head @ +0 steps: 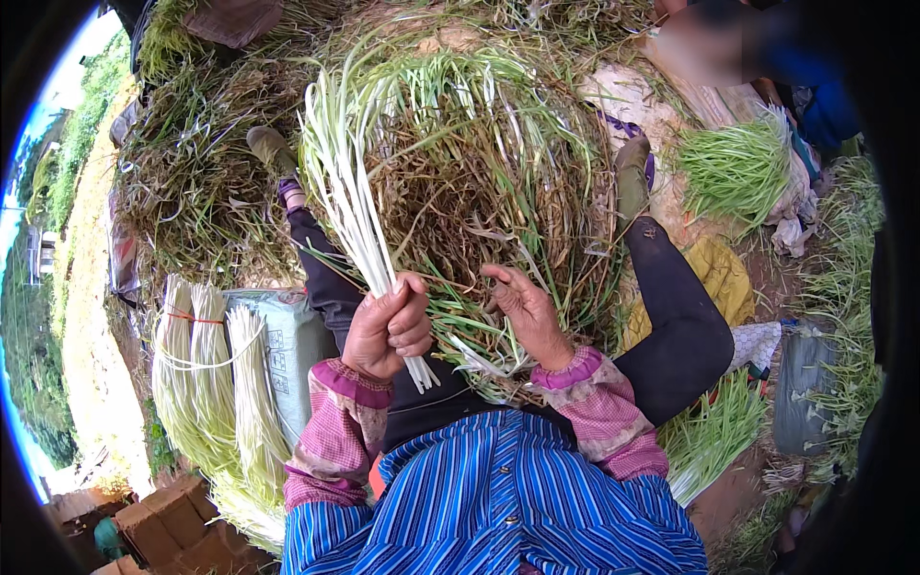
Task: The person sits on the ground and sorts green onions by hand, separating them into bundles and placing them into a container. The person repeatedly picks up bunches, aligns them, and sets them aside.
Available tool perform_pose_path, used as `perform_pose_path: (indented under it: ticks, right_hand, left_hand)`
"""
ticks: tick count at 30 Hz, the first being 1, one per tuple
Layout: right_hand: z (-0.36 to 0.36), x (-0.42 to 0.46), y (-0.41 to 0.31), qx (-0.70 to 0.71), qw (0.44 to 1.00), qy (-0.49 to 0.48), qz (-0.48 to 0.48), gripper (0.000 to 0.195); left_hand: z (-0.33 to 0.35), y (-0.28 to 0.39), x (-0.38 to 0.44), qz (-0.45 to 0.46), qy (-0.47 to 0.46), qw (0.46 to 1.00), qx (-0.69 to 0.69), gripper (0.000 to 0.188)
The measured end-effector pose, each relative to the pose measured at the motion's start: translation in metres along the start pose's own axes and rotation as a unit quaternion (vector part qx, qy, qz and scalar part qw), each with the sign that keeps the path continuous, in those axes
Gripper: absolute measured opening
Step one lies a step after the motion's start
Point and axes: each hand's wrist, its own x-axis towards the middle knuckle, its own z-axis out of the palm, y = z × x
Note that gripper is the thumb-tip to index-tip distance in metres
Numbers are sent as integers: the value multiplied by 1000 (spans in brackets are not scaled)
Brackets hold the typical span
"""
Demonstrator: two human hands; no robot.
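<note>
My left hand [388, 327] is closed around a bunch of pale leafy stalks [345, 194], which look like blanched garlic chives. Their white ends stick out below my fist, and the yellow-green tips point up and away. To the right, my right hand [528, 313] hovers over loose trimmings [474, 352] with its fingers partly bent and apart; I see nothing held in it. Between my legs lies a large heap of stalks [460, 194], green and white at its far side and brown and withered in the middle.
Tied bundles of pale stalks [194, 359] rest at left against a grey-green wrapped package [295, 359]. Withered leaves [194, 172] are piled beyond. At right are green bunches [733, 169], a yellow sack [719, 273] and another person's partly visible body. Bricks [169, 517] stand lower left.
</note>
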Motion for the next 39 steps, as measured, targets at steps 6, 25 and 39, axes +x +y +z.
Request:
perform_pose_path:
  ticks: [6, 25, 39]
  right_hand:
    - [34, 50, -16, 166, 973, -157, 16, 73]
    - [-6, 110, -7, -404, 903, 24, -143, 20]
    - [20, 3, 93, -629, 770, -69, -78, 39]
  left_hand:
    - [-23, -44, -3, -37, -32, 985, -166, 22]
    - [40, 112, 49, 368, -1, 908, 203, 23]
    - [-115, 13, 113, 198, 222, 949, 107, 33]
